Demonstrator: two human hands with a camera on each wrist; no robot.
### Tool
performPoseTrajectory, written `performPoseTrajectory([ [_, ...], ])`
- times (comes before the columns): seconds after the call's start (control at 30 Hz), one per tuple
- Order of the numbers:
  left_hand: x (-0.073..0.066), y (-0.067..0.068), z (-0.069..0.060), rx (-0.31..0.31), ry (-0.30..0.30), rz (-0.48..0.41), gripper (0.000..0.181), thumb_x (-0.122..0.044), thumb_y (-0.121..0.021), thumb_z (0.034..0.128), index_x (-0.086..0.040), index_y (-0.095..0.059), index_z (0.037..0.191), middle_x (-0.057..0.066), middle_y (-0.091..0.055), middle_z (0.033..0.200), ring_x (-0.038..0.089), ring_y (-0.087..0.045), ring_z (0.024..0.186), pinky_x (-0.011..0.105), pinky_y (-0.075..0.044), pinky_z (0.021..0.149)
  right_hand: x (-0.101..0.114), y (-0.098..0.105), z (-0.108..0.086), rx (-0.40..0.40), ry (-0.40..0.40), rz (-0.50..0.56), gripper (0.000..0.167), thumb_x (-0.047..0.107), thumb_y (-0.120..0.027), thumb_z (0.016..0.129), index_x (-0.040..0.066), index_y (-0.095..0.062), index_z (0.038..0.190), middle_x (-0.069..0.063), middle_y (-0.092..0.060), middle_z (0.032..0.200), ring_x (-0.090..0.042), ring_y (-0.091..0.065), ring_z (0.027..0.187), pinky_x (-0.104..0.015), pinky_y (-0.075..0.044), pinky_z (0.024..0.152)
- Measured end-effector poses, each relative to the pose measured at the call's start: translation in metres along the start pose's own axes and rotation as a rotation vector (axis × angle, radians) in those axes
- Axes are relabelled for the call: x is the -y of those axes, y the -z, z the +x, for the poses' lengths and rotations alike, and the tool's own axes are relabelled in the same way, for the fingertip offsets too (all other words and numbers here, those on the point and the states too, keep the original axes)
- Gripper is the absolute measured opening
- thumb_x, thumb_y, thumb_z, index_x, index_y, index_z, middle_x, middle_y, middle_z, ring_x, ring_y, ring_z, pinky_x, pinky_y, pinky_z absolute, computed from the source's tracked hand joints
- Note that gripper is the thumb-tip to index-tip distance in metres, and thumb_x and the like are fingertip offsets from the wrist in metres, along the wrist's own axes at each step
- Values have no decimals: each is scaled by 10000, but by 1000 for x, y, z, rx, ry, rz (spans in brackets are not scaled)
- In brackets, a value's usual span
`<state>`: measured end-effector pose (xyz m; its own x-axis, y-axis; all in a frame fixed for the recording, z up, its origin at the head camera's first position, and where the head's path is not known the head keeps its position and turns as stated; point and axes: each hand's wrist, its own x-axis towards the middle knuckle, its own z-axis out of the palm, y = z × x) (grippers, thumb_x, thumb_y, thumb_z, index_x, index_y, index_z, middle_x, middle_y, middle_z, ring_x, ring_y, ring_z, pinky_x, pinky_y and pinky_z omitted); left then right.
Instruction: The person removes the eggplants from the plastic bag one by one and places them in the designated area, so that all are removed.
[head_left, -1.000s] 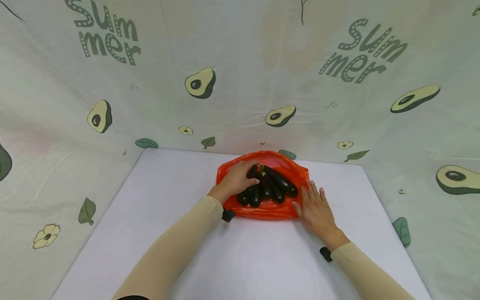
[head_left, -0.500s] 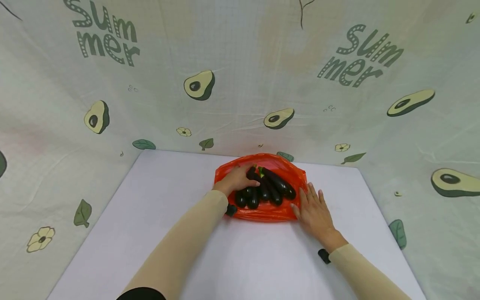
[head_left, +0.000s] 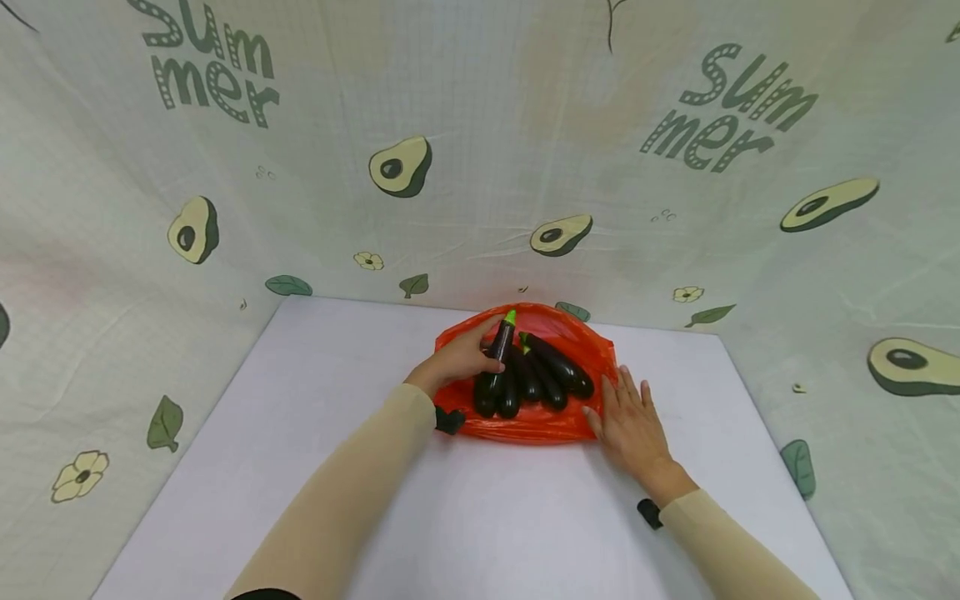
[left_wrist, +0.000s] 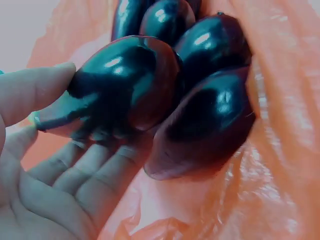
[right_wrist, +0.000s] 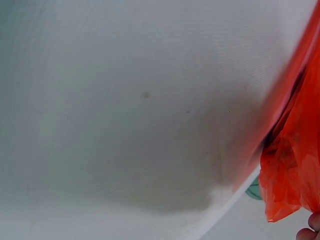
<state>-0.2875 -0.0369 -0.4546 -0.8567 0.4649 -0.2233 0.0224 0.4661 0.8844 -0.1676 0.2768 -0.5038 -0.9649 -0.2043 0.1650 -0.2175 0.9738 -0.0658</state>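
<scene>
My left hand [head_left: 456,360] grips a glossy dark eggplant [head_left: 500,346] by its narrow upper part, its green stem end tilted up. In the left wrist view the thumb lies on one side of this eggplant [left_wrist: 130,75] and the fingers on the other. Several more eggplants [head_left: 558,367] lie beside and under it in a red plastic bag [head_left: 525,430], spread open. With fingers straight, my right hand [head_left: 636,429] rests against the bag's right edge. Only fingertips [right_wrist: 314,229] of that hand show in the right wrist view, next to the bag [right_wrist: 295,175].
The bag sits near the back edge of a white table [head_left: 480,525]. Behind and at both sides hangs a pale cloth [head_left: 465,100] printed with avocados, leaves and lettering.
My left hand has taken hold of the leftmost eggplant and drawn back slightly left with it, so its stem end now stands higher. The right hand has stayed against the bag.
</scene>
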Motion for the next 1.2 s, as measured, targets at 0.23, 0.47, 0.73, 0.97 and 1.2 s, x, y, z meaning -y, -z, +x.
performPoseTrajectory([
  [0.23, 2, 6, -26, -27, -62, -68, 977, -154, -806, 933, -479, -226, 1650, 126, -525, 1548, 332, -630, 1287, 511, -583, 1015, 0, 1, 0, -9, 10, -9, 741, 392, -581, 1068, -124, -362, 1553, -344, -334, 1639, -495, -220, 1578, -681, -171, 1266],
  [0.47, 1, 9, -46, -53, -82, -118, 916, -184, -830, 921, -376, -207, 1564, 157, -523, 1479, 325, -679, 1180, 502, -599, 988, -2, 2, -1, -8, -2, -6, 734, 384, -580, 1070, -126, -362, 1551, -353, -325, 1640, -500, -219, 1575, -679, -160, 1268],
  [0.73, 7, 18, -64, -111, -81, -136, 918, -210, -820, 938, -405, -200, 1587, 140, -529, 1472, 328, -675, 1211, 521, -578, 1022, -6, 3, -1, -9, -3, -11, 740, 384, -586, 1067, -126, -359, 1553, -355, -318, 1641, -503, -221, 1573, -684, -159, 1265],
  [0.97, 19, 37, -79, -144, -71, -137, 907, -191, -809, 947, -476, -240, 1593, 135, -453, 1567, 333, -658, 1227, 523, -587, 1005, -7, 5, 0, -12, -1, -11, 738, 379, -585, 1068, -133, -361, 1550, -364, -315, 1637, -507, -225, 1570, -692, -166, 1260],
  [1.2, 30, 68, -96, -169, -46, -117, 875, -213, -792, 956, -477, -257, 1597, 155, -474, 1538, 369, -622, 1287, 522, -597, 984, -8, 5, 2, -14, -6, -19, 737, 365, -600, 1059, -125, -356, 1552, -365, -320, 1634, -505, -216, 1572, -694, -165, 1260],
])
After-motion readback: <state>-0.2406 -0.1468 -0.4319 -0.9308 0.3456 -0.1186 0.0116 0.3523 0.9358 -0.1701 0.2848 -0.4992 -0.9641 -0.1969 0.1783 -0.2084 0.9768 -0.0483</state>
